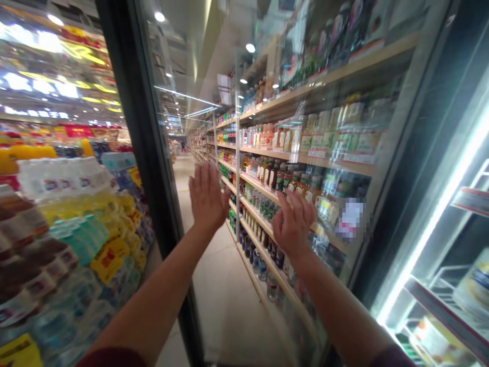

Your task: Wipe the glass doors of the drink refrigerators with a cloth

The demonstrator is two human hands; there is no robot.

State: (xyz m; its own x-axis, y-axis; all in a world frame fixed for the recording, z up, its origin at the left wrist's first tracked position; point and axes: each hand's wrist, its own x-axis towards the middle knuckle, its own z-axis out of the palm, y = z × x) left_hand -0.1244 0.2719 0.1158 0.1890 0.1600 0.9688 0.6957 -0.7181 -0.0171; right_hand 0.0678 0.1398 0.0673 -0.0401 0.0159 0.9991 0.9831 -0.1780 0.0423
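Note:
A glass cooler door (214, 316) with a dark frame (133, 102) stands swung out in front of me. My left hand (207, 198) is raised at the glass, palm away from me, fingers stretched out and thumb apart. To the right, my right hand (293, 221) is also up at the glass, its fingers spread and slightly bent. Neither hand holds anything. Whether the palms press on the pane or hover just before it, I cannot tell. Shelves of bottles (267, 135) show in the glass beyond both hands.
At the right is the lit cooler interior with a wire shelf (451, 321) and packaged goods. A bright light strip (431, 224) runs along its edge. Stacked bottle packs (76, 234) stand at the left, partly blurred. Pale floor (225, 275) shows through the glass.

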